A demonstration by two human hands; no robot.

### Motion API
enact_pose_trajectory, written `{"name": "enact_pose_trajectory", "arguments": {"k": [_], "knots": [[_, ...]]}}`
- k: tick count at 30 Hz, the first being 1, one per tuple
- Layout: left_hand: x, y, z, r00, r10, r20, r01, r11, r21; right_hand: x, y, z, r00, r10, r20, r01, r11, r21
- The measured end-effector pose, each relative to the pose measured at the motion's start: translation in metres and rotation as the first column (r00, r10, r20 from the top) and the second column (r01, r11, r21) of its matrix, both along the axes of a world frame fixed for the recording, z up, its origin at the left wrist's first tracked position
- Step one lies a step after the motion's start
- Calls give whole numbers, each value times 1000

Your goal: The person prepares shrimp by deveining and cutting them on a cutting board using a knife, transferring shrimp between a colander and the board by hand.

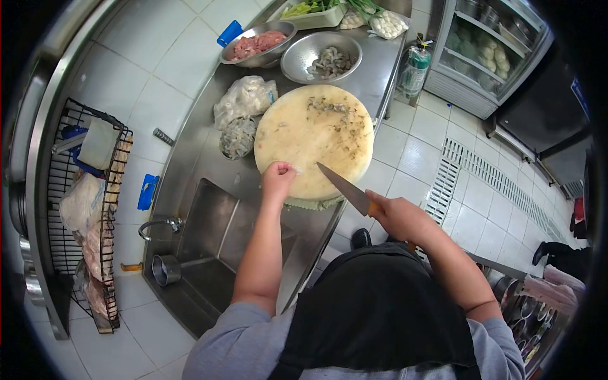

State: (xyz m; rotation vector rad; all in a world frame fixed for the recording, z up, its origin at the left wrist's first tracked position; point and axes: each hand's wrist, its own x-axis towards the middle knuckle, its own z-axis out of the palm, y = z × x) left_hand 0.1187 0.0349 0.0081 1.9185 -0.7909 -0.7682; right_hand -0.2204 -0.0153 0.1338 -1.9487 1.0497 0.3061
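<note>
My right hand [400, 218] grips a knife [345, 187] by its orange handle. The blade points up and left, its tip over the round cutting board [282, 126]. At the board's near left edge, the fingers of my left hand [278, 180] are pinched on a small pale, translucent piece that looks like a shrimp. Dark, wet scraps [339, 114] lie across the far right of the board. Left of the board stands a bowl of greyish peeled shrimp [238, 137]. Behind the board, a steel colander [292, 68] holds more shrimp [332, 62].
A plastic bag of pale food [244, 101] sits beside the board. Farther back are a bowl of raw meat [256, 45] and a tray of greens [310, 18]. The sink [209, 253] lies at near left, and a wire rack [63, 209] hangs on the wall.
</note>
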Motion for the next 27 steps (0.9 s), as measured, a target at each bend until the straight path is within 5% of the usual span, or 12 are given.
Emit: {"name": "enact_pose_trajectory", "arguments": {"k": [1,8,10,12,14,17,20,22,27], "knots": [[2,3,4,992,35,-121,-38,999,-22,1,0,4,1000,-19,-21,20,1000,25],[33,19,14,967,179,-180,-193,979,-65,-3,0,7,999,9,-33,-10,999,-34],[56,17,20,957,213,-196,-251,947,-199,-4,-2,5,1000,14,-15,-15,999,-40],[85,8,34,956,292,-27,-288,919,-268,-6,-3,-5,982,-117,-151,49,919,-392],[135,-11,24,886,391,249,-296,891,-343,-6,-6,1,987,-96,-127,37,913,-406],[176,-43,38,801,429,417,-270,881,-388,-5,2,4,1000,19,1,-17,939,-344],[209,-59,16,753,228,617,-113,969,-219,-1,6,-6,989,112,95,-101,989,-108],[185,-63,28,629,1,778,-210,963,168,1,8,-11,999,32,7,-30,989,-148],[111,-79,40,669,-93,737,-65,981,183,-3,2,-8,993,-115,-16,103,939,-329]]}}
